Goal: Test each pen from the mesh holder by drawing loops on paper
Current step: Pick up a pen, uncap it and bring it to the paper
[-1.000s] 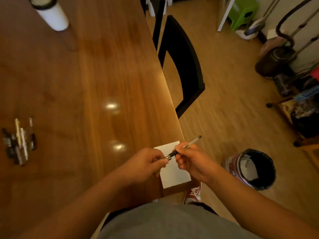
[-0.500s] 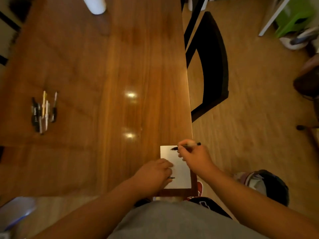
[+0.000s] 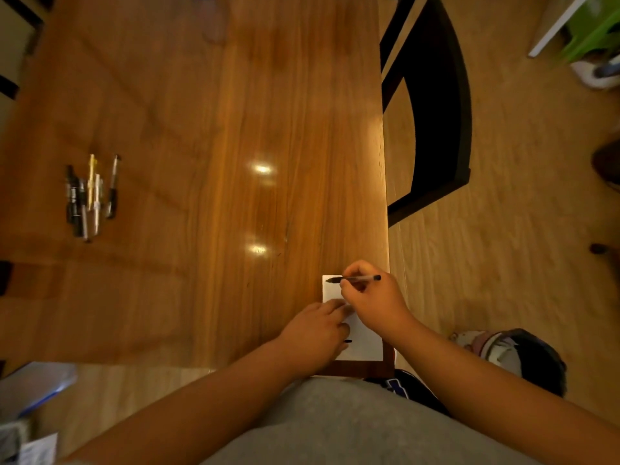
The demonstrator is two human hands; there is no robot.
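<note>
My right hand (image 3: pixel 379 303) grips a thin black pen (image 3: pixel 357 279) that lies almost level, with its tip at the far left corner of a small white paper (image 3: pixel 367 344). The paper sits at the table's near right corner. Resting on the paper's left side, my left hand (image 3: pixel 315 333) is curled, and a small dark pen cap (image 3: pixel 347 341) pokes out from under its fingers. Several other pens (image 3: pixel 89 196) lie in a loose bunch far left on the table. No mesh holder is in view.
The wooden table (image 3: pixel 218 129) has its right edge just beyond the paper. A black chair (image 3: pixel 436 105) stands close along that edge. On the floor at the lower right sits a dark round bin (image 3: pixel 526 360). A green stool (image 3: pixel 593 25) is at the far right.
Both hands were apart in the air, pulling the cap off the pen. They have since come down onto the paper, and the pen tip has moved to its far corner. The view swung left.
</note>
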